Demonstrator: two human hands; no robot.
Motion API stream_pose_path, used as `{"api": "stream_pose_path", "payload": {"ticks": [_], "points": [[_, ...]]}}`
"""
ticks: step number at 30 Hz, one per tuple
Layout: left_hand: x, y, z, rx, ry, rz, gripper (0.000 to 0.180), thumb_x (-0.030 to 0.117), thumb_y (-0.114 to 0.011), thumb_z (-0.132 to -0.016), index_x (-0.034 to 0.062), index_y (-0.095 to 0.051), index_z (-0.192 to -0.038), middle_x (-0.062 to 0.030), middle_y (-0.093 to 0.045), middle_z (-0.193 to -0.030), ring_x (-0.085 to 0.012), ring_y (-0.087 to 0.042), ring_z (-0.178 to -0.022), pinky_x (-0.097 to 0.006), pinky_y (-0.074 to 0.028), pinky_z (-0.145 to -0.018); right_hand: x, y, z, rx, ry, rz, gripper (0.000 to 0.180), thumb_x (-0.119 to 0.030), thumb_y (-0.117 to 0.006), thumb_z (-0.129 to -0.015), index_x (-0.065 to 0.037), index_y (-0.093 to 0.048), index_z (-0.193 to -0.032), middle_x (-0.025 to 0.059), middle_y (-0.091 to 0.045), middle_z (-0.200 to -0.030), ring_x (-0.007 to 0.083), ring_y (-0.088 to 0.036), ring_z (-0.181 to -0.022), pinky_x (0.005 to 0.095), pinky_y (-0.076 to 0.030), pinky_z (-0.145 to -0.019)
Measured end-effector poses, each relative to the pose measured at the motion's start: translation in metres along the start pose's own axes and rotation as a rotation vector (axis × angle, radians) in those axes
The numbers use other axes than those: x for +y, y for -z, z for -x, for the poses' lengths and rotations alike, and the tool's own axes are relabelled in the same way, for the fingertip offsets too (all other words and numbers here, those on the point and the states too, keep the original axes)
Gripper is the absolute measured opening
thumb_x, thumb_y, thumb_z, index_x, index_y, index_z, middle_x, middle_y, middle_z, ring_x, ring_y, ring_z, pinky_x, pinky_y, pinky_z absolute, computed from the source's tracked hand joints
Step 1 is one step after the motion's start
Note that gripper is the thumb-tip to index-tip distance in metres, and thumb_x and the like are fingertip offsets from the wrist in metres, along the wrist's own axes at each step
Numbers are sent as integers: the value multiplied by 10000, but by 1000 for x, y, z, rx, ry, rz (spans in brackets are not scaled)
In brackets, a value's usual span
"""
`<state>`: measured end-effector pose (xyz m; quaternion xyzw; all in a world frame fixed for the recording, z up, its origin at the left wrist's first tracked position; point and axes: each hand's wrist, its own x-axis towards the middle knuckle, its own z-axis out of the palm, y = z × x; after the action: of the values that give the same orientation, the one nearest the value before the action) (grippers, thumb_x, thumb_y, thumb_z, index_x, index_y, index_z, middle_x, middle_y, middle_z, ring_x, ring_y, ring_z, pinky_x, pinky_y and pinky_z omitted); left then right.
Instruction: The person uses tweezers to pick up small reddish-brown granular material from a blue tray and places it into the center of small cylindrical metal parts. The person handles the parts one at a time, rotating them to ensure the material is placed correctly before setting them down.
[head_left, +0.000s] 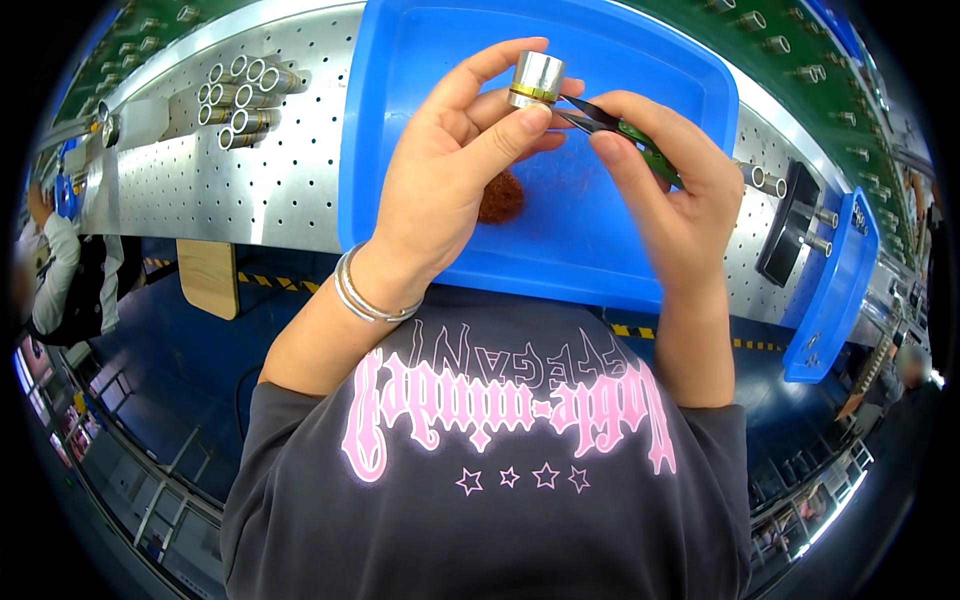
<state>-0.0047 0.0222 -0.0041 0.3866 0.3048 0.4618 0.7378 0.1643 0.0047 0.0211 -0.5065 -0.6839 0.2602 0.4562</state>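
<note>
Over a big blue tray (610,250), my left hand (440,170) holds up a short silver metal cylinder (540,72) between thumb and fingers. A yellow band runs around the cylinder near its lower end. My right hand (685,195) is closed on black-and-green tweezers (648,150), whose two tips are apart and point at the cylinder's lower end beside the band. Whether the tips touch it, I cannot tell. Below my left hand, a reddish-brown clump (503,200) lies in the tray, partly hidden by the hand.
Several metal tubes (245,98) are grouped on the perforated metal bench (310,160) at left. At right are a few more tubes (765,180), a black flat object (790,225) and a smaller blue tray (835,290). Another person (75,265) is at far left.
</note>
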Motion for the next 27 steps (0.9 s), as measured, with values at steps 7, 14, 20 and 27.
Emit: {"api": "stream_pose_path", "payload": {"ticks": [7, 14, 20, 27], "points": [[2, -2, 1, -13, -7, -10, 477, 138, -535, -911, 20, -357, -1337, -173, -564, -1180, -193, -569, -1066, -335, -447, -944, 2, -2, 0, 3, -64, 14, 116, -125, -666, -796, -54, -688, -885, 71, -685, -812, 175, -644, -686, 242, -481, -599], [2, -3, 2, -21, -13, -32, 480, 142, -548, -904, 19, -366, -1332, -171, -567, -1174, -194, -573, -1060, -334, -455, -937, 2, -2, 0, 11, -62, -11, 105, -113, -668, -793, -41, -691, -866, 77, -691, -833, 166, -648, -690, 237, -483, -599], [3, -2, 3, -6, 6, -26, 479, 104, -565, -885, 17, -385, -1320, -162, -573, -1163, -184, -600, -1007, -316, -471, -912, 1, -1, 1, 31, -90, -9, 103, -111, -666, -800, -32, -684, -863, 71, -675, -773, 144, -622, -649, 233, -463, -571], [9, -1, 2, 38, 71, 39, 470, 86, -591, -867, 17, -418, -1298, -152, -590, -1125, -184, -618, -962, -279, -483, -876, -1, 0, 4, -36, -127, 42, 126, -119, -668, -799, -49, -654, -903, 56, -654, -759, 121, -582, -580, 224, -423, -499]]}}
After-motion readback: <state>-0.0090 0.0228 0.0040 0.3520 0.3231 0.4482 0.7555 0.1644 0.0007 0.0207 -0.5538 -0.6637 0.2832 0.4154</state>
